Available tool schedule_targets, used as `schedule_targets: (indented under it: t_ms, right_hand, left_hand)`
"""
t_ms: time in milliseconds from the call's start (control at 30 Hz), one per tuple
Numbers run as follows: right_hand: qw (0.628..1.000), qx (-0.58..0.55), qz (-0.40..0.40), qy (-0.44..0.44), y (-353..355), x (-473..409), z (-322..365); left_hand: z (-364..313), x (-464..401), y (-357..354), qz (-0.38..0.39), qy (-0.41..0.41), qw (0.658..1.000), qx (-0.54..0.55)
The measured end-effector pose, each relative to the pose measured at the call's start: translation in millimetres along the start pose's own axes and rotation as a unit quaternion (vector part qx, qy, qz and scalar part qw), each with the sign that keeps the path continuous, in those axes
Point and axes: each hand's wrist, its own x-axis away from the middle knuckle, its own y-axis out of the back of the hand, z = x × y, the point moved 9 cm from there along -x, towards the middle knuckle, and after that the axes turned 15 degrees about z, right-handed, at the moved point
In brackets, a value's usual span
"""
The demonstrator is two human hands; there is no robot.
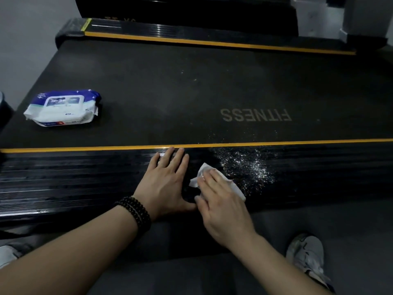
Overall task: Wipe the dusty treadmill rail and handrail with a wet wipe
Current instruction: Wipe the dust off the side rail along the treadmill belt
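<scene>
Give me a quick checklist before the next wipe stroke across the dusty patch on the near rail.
1. Wet wipe under the right hand: ok, fingers press it flat on the near rail.
2. Left hand bracing: ok, flat on the rail beside the wipe.
3. Dust patch located: ok, just right of the wipe, not yet wiped.
4. Stroke path to the right: ok, nothing lies on the rail there.
5. Spare wipes: ok, wipe pack on the belt.
6. Wipe wet and clean enough: cannot tell.
</scene>
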Motion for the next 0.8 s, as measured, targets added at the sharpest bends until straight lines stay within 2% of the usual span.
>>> schedule_targets:
  t_ms: [200, 300, 500, 667, 800]
  right_hand:
    - [0.996, 0.083, 0.016, -0.006, -9.7, 20.9, -10.6]
    - [0.997, 0.071, 0.024, -0.025, -7.2, 10.0, -12.1]
    - [0.997, 0.066, 0.038, 0.033, -22.5, 29.3, 11.9]
    - [0.998, 0.056, 0.02, -0.023, -8.2, 13.1, -14.0]
    - [0.998, 0.049, 0.041, 0.005, -15.6, 6.7, 6.0]
  left_hand:
    - [0.5, -0.1, -1.8, 0.001, 0.001, 1.0, -0.004]
    - [0.7, -0.5, -2.3, 0.003, 0.0, 1.0, -0.006]
    - [-0.2, 0.9, -0.7, -0.01, -0.003, 1.0, 0.006]
    - [-0.9, -0.7, -1.6, 0.013, 0.006, 1.0, -0.004]
    - [-1.6, -0.4, -0.7, 0.018, 0.009, 1.0, -0.002]
